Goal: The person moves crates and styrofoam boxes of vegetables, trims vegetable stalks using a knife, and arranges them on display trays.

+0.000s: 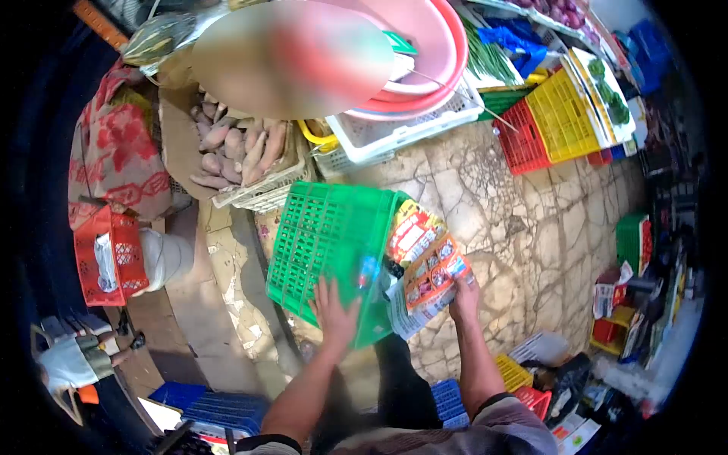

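At centre, the left hand (335, 311) spreads open on a green crate (343, 246). The right hand (465, 297) grips papers (431, 277) by their right edge.

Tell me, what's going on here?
A person is handling a green plastic crate and some colourful printed paper. The left hand is against the crate's side, while the right hand grips the paper at the crate's edge. Just beyond, pinkish root vegetables lie in an open cardboard box. I can't tell whether the paper is going in or out.
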The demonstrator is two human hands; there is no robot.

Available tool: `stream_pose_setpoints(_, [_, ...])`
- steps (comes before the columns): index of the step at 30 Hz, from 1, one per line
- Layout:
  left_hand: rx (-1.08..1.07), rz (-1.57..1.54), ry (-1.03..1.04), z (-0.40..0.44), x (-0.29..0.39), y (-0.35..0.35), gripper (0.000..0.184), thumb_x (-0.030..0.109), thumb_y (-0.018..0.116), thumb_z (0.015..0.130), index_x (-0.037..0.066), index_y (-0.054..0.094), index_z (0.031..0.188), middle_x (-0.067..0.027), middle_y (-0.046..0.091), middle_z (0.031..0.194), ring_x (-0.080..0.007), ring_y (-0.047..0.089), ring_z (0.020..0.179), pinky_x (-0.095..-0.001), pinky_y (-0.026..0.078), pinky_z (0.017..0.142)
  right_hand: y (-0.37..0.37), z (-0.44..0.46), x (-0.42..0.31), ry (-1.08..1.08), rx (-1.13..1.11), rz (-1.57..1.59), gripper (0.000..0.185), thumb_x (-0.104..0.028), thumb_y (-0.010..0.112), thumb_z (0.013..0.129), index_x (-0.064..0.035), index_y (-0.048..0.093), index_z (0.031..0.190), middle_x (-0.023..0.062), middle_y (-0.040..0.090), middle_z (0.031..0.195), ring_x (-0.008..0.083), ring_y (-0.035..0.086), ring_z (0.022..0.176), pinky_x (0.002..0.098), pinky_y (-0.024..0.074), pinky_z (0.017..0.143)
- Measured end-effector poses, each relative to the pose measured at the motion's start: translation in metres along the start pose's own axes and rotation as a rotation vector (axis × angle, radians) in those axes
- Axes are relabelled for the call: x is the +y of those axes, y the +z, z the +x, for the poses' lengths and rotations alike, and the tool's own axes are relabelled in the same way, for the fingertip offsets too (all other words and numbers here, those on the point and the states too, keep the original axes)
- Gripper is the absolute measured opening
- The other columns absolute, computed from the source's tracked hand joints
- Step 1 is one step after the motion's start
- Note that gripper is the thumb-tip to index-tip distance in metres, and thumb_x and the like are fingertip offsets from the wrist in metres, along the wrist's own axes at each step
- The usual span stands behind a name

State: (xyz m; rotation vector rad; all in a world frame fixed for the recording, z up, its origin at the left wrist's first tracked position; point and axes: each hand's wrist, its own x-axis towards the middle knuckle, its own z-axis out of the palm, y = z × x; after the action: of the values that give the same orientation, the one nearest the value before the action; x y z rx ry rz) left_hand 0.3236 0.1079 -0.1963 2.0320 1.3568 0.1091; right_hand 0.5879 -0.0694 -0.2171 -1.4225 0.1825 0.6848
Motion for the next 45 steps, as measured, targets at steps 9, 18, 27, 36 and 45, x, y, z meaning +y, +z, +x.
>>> stream_pose_setpoints(9, [0.022,0.025,-0.002,0.000,-0.011,-0.002,0.081,0.055,0.058,0.091,0.007,0.035,0.151,-0.0223,0.020,0.160,-0.0441,0.017,0.147,-0.0634,0.010,0.117,0.015,-0.032,-0.009,-0.020,-0.113,-0.130,0.040,-0.012,0.060,0.091,0.0023,0.057,0.128,0.0112,0.066,0.115,0.0221,0.065,0.100,0.0365,0.0528,0.087])
stream_pose_setpoints(18, [-0.026,0.002,0.001,0.005,-0.020,-0.001,0.081,0.045,0.067,0.087,0.006,0.034,0.150,-0.0191,0.021,0.161,-0.0386,0.019,0.148,-0.0594,0.011,0.118,-0.057,-0.040,-0.014,-0.089,0.026,-0.325,0.024,-0.014,0.055,0.097,-0.0009,0.063,0.116,0.0033,0.068,0.105,0.0113,0.060,0.092,0.0287,0.0470,0.086])
stream_pose_setpoints(27, [-0.006,-0.074,0.039,0.009,-0.012,0.006,0.079,0.045,0.064,0.090,0.007,0.031,0.152,-0.0208,0.023,0.160,-0.0394,0.020,0.148,-0.0584,0.012,0.118,-0.106,-0.044,-0.023,-0.045,0.118,-0.642,0.029,-0.014,0.056,0.098,0.0025,0.059,0.121,0.0057,0.067,0.103,0.0116,0.060,0.089,0.0300,0.0493,0.083])
stream_pose_setpoints(36, [0.003,-0.091,0.059,0.007,-0.008,0.005,0.078,0.045,0.063,0.091,0.006,0.032,0.151,-0.0222,0.023,0.159,-0.0401,0.020,0.148,-0.0592,0.011,0.118,-0.105,-0.050,-0.023,-0.023,0.113,-0.656,0.028,-0.010,0.055,0.098,0.0047,0.058,0.122,0.0082,0.067,0.105,0.0133,0.060,0.092,0.0291,0.0487,0.086])
stream_pose_setpoints(45, [-0.010,-0.010,-0.004,0.001,0.005,0.015,0.083,0.049,0.065,0.088,0.008,0.033,0.152,-0.0193,0.020,0.161,-0.0412,0.018,0.148,-0.0586,0.009,0.119,-0.091,-0.062,-0.045,-0.080,0.077,-0.456,0.030,-0.012,0.056,0.097,0.0029,0.060,0.122,0.0085,0.068,0.109,0.0139,0.063,0.093,0.0297,0.0502,0.086])
